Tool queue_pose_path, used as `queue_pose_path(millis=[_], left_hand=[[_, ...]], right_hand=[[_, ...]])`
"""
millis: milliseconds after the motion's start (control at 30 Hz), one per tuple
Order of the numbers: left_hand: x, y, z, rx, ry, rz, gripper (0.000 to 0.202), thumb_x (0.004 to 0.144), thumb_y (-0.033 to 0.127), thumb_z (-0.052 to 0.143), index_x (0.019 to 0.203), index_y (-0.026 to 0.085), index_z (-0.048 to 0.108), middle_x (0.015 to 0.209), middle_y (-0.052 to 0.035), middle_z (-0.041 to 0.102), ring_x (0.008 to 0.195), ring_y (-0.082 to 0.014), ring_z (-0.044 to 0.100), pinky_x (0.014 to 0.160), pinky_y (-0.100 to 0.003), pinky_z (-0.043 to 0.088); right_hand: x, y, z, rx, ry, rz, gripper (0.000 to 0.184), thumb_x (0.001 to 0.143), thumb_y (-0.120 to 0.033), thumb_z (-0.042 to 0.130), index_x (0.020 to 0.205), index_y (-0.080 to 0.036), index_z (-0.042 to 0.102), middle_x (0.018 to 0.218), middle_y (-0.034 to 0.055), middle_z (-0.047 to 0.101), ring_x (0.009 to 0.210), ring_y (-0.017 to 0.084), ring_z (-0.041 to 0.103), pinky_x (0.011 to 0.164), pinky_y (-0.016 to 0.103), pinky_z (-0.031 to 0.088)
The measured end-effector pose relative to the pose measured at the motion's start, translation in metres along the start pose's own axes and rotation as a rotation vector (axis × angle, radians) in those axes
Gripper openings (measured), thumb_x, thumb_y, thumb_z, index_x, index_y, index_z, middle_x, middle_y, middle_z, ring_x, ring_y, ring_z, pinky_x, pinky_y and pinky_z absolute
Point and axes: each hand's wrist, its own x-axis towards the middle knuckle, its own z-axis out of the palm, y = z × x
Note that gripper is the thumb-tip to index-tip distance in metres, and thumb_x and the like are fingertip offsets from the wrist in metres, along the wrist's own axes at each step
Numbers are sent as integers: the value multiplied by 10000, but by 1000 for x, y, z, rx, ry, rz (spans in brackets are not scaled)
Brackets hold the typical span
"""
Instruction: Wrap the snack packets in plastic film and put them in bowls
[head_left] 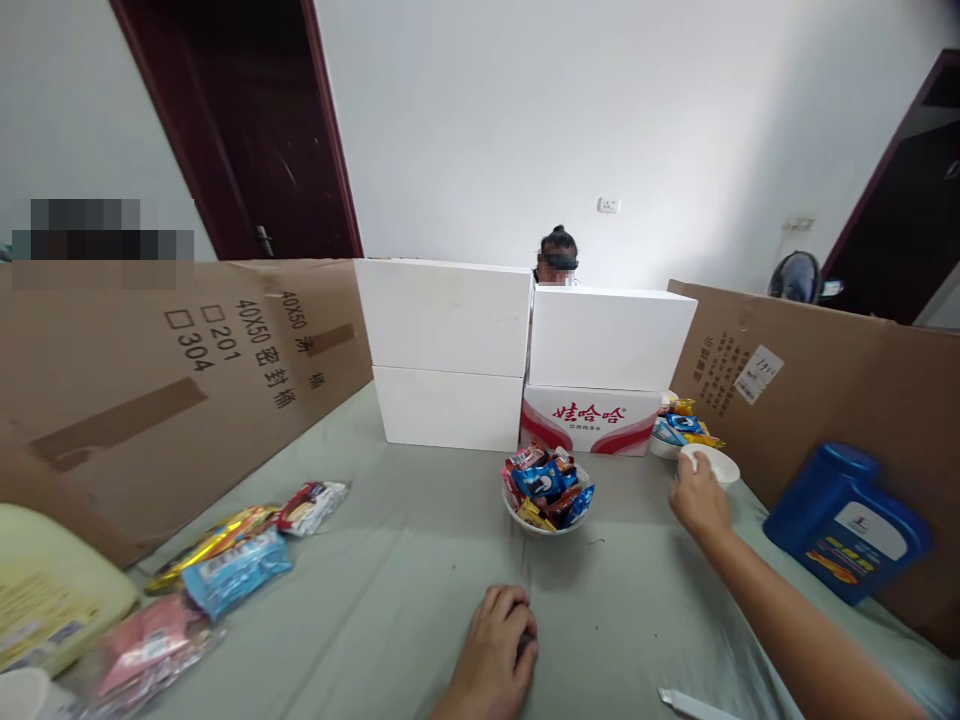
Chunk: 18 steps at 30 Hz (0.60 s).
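Head view: right hand (699,497) stretched out to a small empty white bowl (712,463), fingers curled over its near rim and holding it. Left hand (495,650) resting low on the table (420,570), fingers folded loosely down, nothing seen in them. Just left of the empty bowl, mid-table, a white bowl heaped with wrapped snacks (547,490); behind the empty one, a second heap of packets (686,425). Glossy foil packets (232,555) strewn well apart at the left. Blue plastic jug (847,525) leaning against the right cardboard wall (825,390); long cardboard panel (150,380) fencing the left side. White foam boxes (450,350) stacked at the far end with a red-printed carton (589,418), blocking sight of a person (559,255) seated behind. Pale grey-green cloth over the table, creased. White walls, dark red door frames (330,130).
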Motion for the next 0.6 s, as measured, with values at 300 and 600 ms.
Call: queue_pose_path(millis=[300, 600], left_hand=[[0, 1, -2, -19, 27, 27, 200, 705, 46, 515, 805, 205, 582, 1060, -80, 590, 1053, -255, 520, 922, -400, 452], [1, -11, -1, 7, 24, 92, 123, 758, 121, 539, 799, 210, 613, 1072, -87, 611, 1065, -273, 533, 926, -435, 467]], right_hand=[[-100, -123, 6, 276, -53, -690, 208, 924, -245, 483, 1109, -205, 569, 1130, 77, 608, 906, 166, 614, 759, 250, 447], [-119, -62, -7, 158, -95, -538, 193, 946, -160, 377, 917, -208, 561, 937, 34, 622, 720, 135, 589, 631, 240, 395]])
